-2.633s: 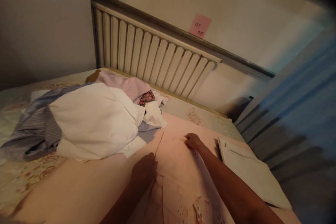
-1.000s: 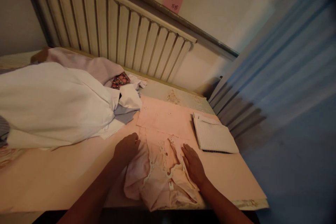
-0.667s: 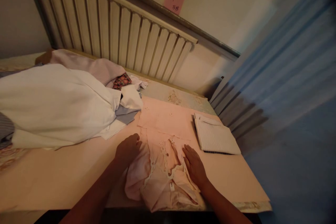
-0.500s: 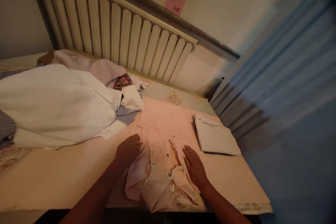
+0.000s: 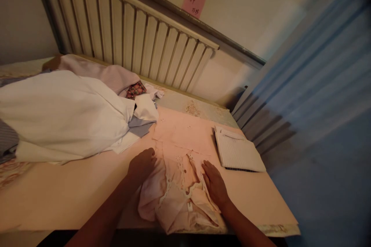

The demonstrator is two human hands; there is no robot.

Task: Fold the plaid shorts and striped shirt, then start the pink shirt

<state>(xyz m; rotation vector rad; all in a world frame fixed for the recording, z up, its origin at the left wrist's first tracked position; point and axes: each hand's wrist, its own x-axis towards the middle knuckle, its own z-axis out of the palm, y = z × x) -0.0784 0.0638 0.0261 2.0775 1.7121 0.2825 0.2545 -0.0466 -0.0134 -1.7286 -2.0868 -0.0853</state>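
A pale pink garment [image 5: 176, 185] with lace trim lies partly spread on a pink board [image 5: 72, 189] that covers the bed. Its far part is smoothed flat, its near part is bunched. My left hand [image 5: 141, 164] rests on the garment's left edge with its fingers curled down onto the cloth. Flat on the garment's right side lies my right hand [image 5: 214, 185], fingers stretched out and together.
A heap of clothes [image 5: 63, 115], white, lilac and striped grey, fills the left. A folded white striped garment [image 5: 237, 150] lies to the right. Behind are a slatted headboard [image 5: 130, 34] and a pink note [image 5: 194, 0]. A blue curtain [image 5: 319, 104] hangs at the right.
Since 2.6 s ago both hands have drawn back from the garment's far end to its bunched near part. Over the last second they have stayed almost still.
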